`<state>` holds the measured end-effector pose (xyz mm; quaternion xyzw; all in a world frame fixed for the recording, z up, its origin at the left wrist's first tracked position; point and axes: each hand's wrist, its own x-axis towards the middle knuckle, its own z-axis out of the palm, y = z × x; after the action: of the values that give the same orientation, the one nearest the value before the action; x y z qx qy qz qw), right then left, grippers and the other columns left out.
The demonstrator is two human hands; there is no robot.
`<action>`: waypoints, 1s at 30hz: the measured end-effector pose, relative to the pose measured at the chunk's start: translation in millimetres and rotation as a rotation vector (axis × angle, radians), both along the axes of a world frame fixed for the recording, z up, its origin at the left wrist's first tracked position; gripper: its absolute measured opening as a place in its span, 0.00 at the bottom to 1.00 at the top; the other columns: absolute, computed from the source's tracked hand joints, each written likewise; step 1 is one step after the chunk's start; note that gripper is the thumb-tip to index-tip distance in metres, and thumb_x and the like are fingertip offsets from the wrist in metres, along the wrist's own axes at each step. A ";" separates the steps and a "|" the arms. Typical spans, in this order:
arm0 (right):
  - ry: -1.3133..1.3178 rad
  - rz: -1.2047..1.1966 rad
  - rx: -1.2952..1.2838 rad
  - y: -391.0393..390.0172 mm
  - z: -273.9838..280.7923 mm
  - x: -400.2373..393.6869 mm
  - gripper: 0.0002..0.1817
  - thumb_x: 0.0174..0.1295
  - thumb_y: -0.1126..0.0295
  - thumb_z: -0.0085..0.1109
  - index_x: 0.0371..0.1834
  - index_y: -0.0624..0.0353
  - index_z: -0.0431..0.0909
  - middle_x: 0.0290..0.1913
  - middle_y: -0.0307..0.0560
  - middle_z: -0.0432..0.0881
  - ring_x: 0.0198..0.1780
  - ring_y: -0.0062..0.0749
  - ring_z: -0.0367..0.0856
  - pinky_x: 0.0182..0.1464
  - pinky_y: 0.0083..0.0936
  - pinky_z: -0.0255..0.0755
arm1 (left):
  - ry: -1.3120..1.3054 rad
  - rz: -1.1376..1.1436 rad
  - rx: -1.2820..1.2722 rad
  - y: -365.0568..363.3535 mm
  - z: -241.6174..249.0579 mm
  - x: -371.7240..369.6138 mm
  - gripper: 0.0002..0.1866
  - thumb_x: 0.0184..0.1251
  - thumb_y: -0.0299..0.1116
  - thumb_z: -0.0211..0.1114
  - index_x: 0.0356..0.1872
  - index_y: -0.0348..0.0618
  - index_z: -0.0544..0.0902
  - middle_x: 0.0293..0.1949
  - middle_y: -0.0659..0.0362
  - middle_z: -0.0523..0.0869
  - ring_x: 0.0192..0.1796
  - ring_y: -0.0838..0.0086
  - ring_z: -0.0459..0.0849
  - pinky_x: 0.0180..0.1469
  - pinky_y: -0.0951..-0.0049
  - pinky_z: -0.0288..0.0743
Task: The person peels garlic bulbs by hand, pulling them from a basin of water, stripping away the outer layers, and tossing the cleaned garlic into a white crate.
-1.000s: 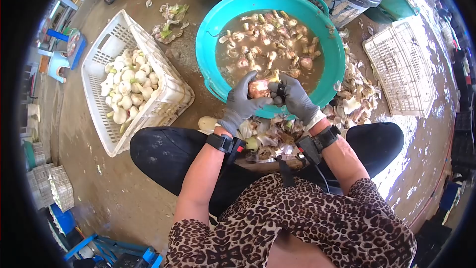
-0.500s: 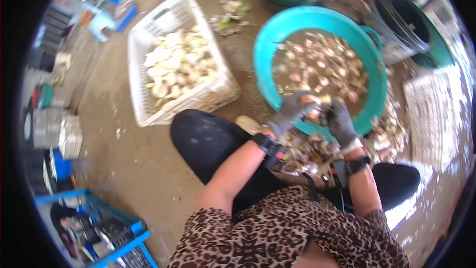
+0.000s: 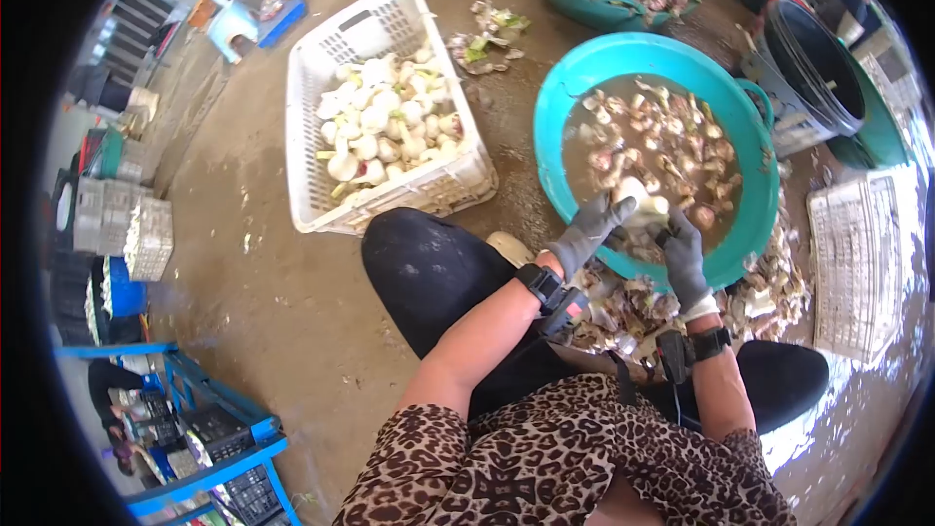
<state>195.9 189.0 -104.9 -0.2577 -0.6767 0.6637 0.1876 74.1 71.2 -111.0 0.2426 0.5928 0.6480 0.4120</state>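
A pale garlic bulb (image 3: 630,191) with a thick stem is gripped in the fingers of my left hand (image 3: 590,230), which wears a grey glove. My right hand (image 3: 685,255), gloved too, is closed with its fingertips by the stem end; I cannot tell what they pinch. Both hands are over the near rim of a turquoise basin (image 3: 557,97). Unpeeled garlic bulbs (image 3: 672,136) with brownish skins lie in its murky water. Below my hands, a heap of peeled-off garlic skins (image 3: 633,312) lies between my legs and the basin.
A white crate (image 3: 304,151) of cleaned garlic bulbs (image 3: 375,122) stands left of the basin. Teal tubs (image 3: 609,10) with more garlic are at the back. Dark buckets (image 3: 813,63) and another white crate (image 3: 857,268) stand on the right, a blue frame (image 3: 219,429) at lower left.
My hands have drawn slightly apart, and the bulb between them now shows its white surface. The whole view has shifted, so the basin and crate appear farther right.
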 end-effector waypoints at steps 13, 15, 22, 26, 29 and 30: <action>0.122 -0.082 -0.605 -25.4 33.4 6.0 0.13 0.53 0.81 0.49 0.44 0.68 0.70 0.38 0.42 0.76 0.39 0.20 0.73 0.43 0.16 0.67 | 0.616 0.305 -0.278 -2.7 15.1 -12.7 0.27 0.53 0.55 0.56 0.40 0.37 0.75 0.30 0.52 0.81 0.33 0.64 0.80 0.36 0.67 0.71; -0.046 -0.050 -0.264 -31.0 27.2 6.5 0.12 0.53 0.80 0.49 0.41 0.68 0.71 0.34 0.40 0.76 0.33 0.17 0.71 0.36 0.14 0.66 | 0.707 0.226 -0.438 0.1 43.5 -0.8 0.27 0.50 0.53 0.60 0.41 0.37 0.75 0.32 0.53 0.81 0.35 0.66 0.80 0.37 0.69 0.71; 0.347 -0.046 -1.114 13.9 -29.4 30.0 0.11 0.52 0.79 0.49 0.41 0.68 0.70 0.34 0.43 0.77 0.32 0.24 0.77 0.34 0.18 0.72 | 0.402 0.148 -0.423 -2.0 12.3 -8.7 0.13 0.52 0.36 0.64 0.38 0.42 0.78 0.20 0.61 0.78 0.18 0.80 0.74 0.20 0.81 0.67; -0.012 0.000 0.330 29.9 -5.2 49.4 0.12 0.53 0.67 0.43 0.41 0.50 0.70 0.38 0.33 0.77 0.42 0.23 0.74 0.47 0.18 0.66 | 0.093 0.090 -0.034 -7.5 47.3 -5.1 0.10 0.54 0.28 0.61 0.39 0.41 0.77 0.22 0.64 0.77 0.18 0.86 0.70 0.18 0.87 0.65; 0.221 -0.015 -0.272 67.4 -11.8 81.3 0.10 0.52 0.68 0.46 0.38 0.51 0.69 0.34 0.33 0.75 0.40 0.21 0.72 0.45 0.18 0.65 | 0.017 0.004 0.165 -9.1 50.3 -7.4 0.13 0.56 0.28 0.60 0.43 0.38 0.75 0.28 0.59 0.80 0.25 0.81 0.76 0.23 0.85 0.71; 0.270 -0.066 -0.111 71.5 -13.5 87.5 0.08 0.53 0.70 0.46 0.36 0.55 0.68 0.30 0.34 0.73 0.38 0.19 0.71 0.42 0.17 0.65 | 0.013 0.001 0.166 -10.0 48.3 -8.4 0.13 0.56 0.28 0.60 0.43 0.38 0.75 0.28 0.59 0.80 0.25 0.81 0.76 0.23 0.85 0.71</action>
<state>283.3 260.5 -118.4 -0.1981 -0.5989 0.7221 0.2840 65.6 61.2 -62.7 0.2798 0.5399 0.6934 0.3865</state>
